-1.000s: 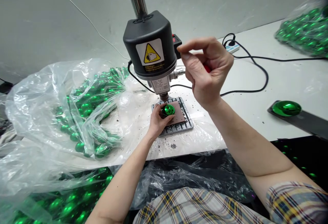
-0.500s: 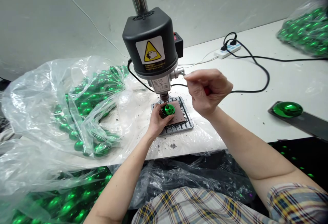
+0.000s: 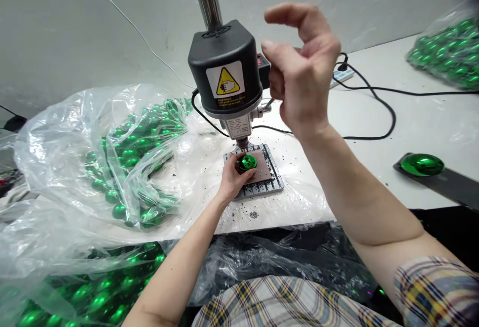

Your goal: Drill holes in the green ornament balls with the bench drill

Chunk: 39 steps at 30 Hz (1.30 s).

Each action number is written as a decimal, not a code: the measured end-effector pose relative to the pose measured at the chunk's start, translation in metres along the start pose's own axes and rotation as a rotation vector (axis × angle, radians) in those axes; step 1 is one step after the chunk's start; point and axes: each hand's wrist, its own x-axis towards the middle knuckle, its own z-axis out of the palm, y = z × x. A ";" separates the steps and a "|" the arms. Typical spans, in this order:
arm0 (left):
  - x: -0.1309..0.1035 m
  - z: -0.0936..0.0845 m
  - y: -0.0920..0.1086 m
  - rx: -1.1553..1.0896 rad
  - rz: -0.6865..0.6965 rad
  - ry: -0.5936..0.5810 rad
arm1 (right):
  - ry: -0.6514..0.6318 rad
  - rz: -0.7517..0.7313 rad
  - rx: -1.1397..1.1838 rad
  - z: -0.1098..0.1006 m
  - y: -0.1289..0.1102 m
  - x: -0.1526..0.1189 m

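Note:
My left hand (image 3: pixel 234 175) pinches a shiny green ball (image 3: pixel 249 162) between thumb and fingers. The ball rests on a brownish pad on the slotted metal base (image 3: pixel 279 183) of a small bench drill press (image 3: pixel 226 68). Directly above it are the chuck (image 3: pixel 243 143) and a thin bit; whether the bit touches the ball is unclear. My right hand (image 3: pixel 309 68) is raised beside the motor housing, thumb and index finger apart. Its lower fingers curl where the feed lever (image 3: pixel 270 102) leads up from the hub; the hand hides the lever's end.
Clear plastic bags of green balls lie at left (image 3: pixel 130 160) and far right (image 3: pixel 445 55). A green oval piece (image 3: pixel 422 164) sits on a dark strip at right. A black cable (image 3: pixel 391 117) loops from the power strip (image 3: pixel 342 77). Dark shavings dot the base and plastic sheet.
My right hand has risen beside the motor housing, and its thumb and index finger have parted. My left hand keeps the green ball under the chuck. The view has shifted slightly.

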 end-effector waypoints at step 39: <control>0.014 -0.203 -0.041 0.744 -0.277 0.043 | 0.087 0.279 0.120 0.009 0.019 0.039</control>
